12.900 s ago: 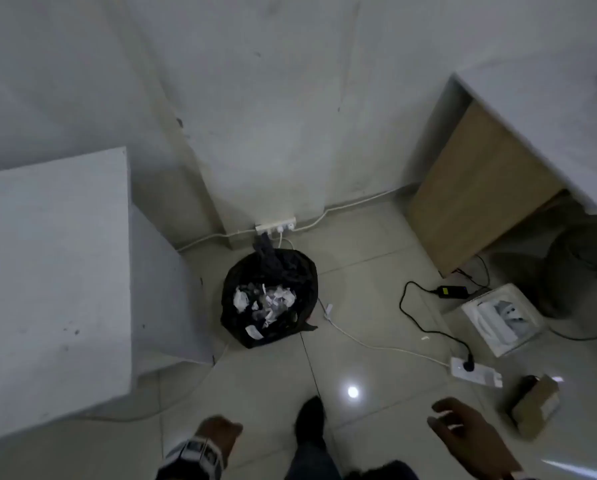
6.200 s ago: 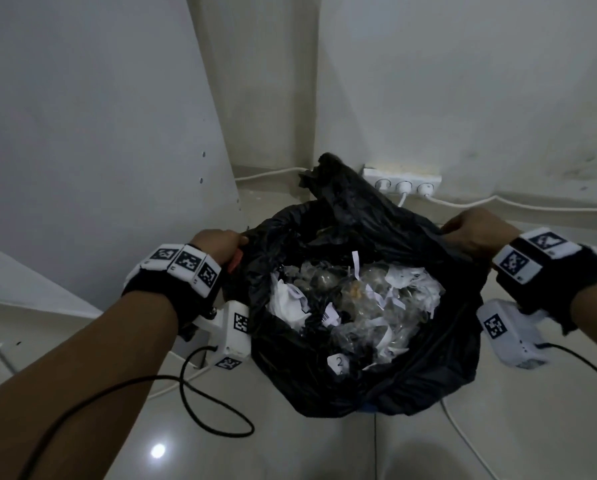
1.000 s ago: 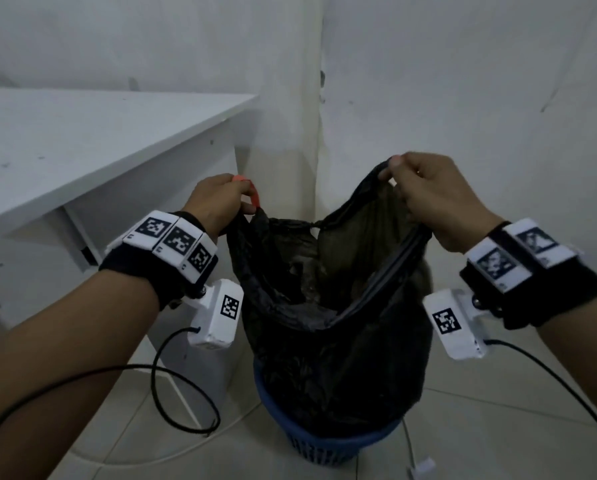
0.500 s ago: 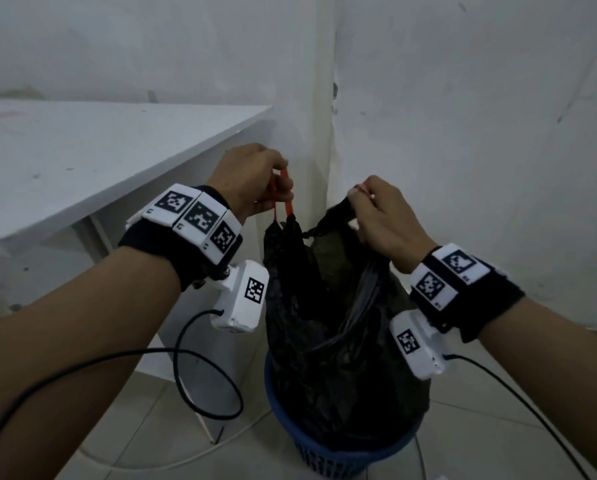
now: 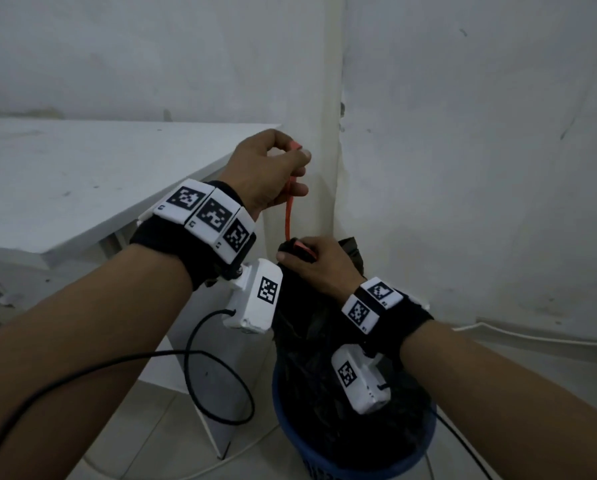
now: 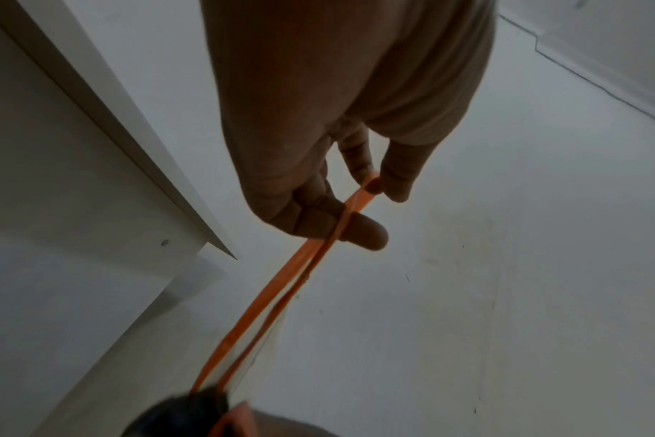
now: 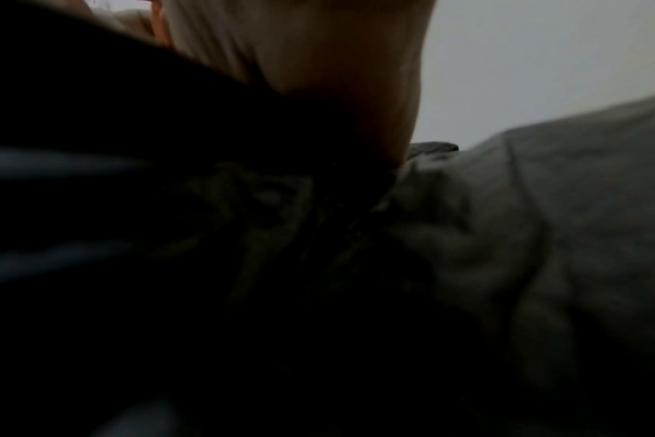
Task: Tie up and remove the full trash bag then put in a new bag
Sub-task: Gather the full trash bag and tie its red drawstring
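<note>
A full black trash bag (image 5: 311,341) stands in a blue basket bin (image 5: 325,465) on the floor. My left hand (image 5: 273,171) is raised above the bag and grips the orange drawstring (image 5: 287,216), pulled taut upward. The left wrist view shows the drawstring (image 6: 281,295) as a doubled loop pinched between thumb and fingers of the left hand (image 6: 341,192). My right hand (image 5: 311,261) grips the gathered neck of the bag, with the other orange loop (image 5: 305,247) under its fingers. The right wrist view is dark, filled by the bag (image 7: 244,266) and my palm (image 7: 318,59).
A white table (image 5: 82,174) stands close on the left, its corner near my left hand. White walls meet in a corner right behind the bin. A white cable (image 5: 532,336) runs along the wall base at the right. Black sensor cables (image 5: 217,386) hang from both wrists.
The left hand has risen, pulling the orange drawstring out longer. The right hand has dropped onto the bag's neck, and the mouth, open a second ago, is now cinched.
</note>
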